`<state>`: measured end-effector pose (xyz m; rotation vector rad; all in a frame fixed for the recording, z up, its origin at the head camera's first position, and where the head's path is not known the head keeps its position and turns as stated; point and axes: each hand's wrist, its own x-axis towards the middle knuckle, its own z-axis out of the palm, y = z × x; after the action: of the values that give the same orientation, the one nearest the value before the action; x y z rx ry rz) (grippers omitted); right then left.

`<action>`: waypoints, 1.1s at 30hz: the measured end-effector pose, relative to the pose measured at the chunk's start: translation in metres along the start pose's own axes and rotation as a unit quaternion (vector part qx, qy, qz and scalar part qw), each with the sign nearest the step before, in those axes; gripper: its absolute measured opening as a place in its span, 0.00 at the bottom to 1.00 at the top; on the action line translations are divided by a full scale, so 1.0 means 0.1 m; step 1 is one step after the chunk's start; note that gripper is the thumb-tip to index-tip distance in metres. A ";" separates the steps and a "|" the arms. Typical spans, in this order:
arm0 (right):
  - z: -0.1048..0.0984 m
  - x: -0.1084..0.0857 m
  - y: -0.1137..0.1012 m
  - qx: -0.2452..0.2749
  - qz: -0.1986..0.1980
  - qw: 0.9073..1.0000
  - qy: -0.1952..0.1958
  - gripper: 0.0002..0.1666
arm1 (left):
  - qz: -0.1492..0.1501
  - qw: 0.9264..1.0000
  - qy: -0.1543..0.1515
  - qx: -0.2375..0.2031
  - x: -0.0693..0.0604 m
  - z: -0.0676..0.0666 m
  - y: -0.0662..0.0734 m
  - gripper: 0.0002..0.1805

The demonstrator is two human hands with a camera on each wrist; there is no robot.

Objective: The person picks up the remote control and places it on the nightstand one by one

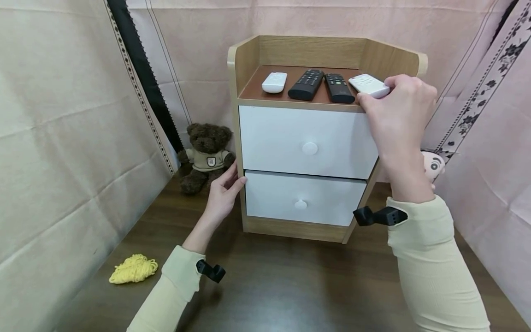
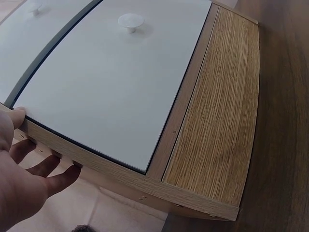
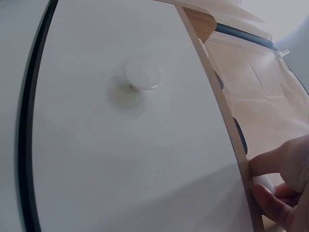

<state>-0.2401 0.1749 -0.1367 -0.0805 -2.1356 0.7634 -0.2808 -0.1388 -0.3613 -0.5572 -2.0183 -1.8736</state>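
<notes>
A small wooden cabinet [image 1: 290, 233] with two white drawers [image 1: 307, 138] stands on the table. My right hand [image 1: 402, 110] pinches a white remote control [image 1: 368, 85] at the right end of the cabinet's top. In the right wrist view, the fingertips [image 3: 265, 164] are by the top's front edge, and the remote is mostly hidden. Left of that remote lie two black remotes [image 1: 306, 84] [image 1: 339, 87] and another white remote [image 1: 274, 82]. My left hand [image 1: 221, 193] rests against the cabinet's left side, thumb by the front edge and fingers along the side panel [image 2: 111, 174].
A brown teddy bear [image 1: 206, 157] sits left of the cabinet, close to my left hand. Yellow yarn [image 1: 133, 269] lies at the table's left. A pale doll-like figure [image 1: 433, 165] is partly hidden behind my right arm. Cloth curtains [image 1: 74, 138] surround the table.
</notes>
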 end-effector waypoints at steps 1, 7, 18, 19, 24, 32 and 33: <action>-0.01 0.00 0.00 -0.005 0.002 1.000 -0.009 0.29 | -0.001 1.000 0.000 0.000 0.00 0.00 0.00 0.33; -0.06 0.04 -0.07 -0.044 0.021 0.996 -0.073 0.34 | -0.008 1.000 0.000 -0.006 0.00 -0.01 0.02 0.33; -0.12 0.10 -0.12 -0.070 0.018 0.990 -0.117 0.29 | -0.009 1.000 -0.001 -0.015 0.02 -0.02 0.00 0.33; -0.12 0.10 -0.13 -0.069 0.014 0.991 -0.117 0.29 | -0.009 1.000 -0.001 -0.016 0.02 -0.02 0.00 0.33; -0.12 0.08 -0.12 -0.068 0.018 0.991 -0.117 0.28 | -0.010 1.000 -0.001 -0.018 0.01 -0.02 0.01 0.33; -0.12 0.06 -0.11 -0.051 0.036 0.992 -0.112 0.29 | -0.016 1.000 -0.003 -0.017 0.02 -0.02 0.00 0.33; -0.12 0.06 -0.10 -0.046 0.035 0.992 -0.111 0.30 | -0.016 1.000 -0.002 -0.017 0.02 -0.02 0.01 0.34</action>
<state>-0.2331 0.1743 -0.1214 -0.1260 -2.3895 0.7442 -0.2826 -0.1404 -0.3592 -0.5404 -2.0128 -1.9302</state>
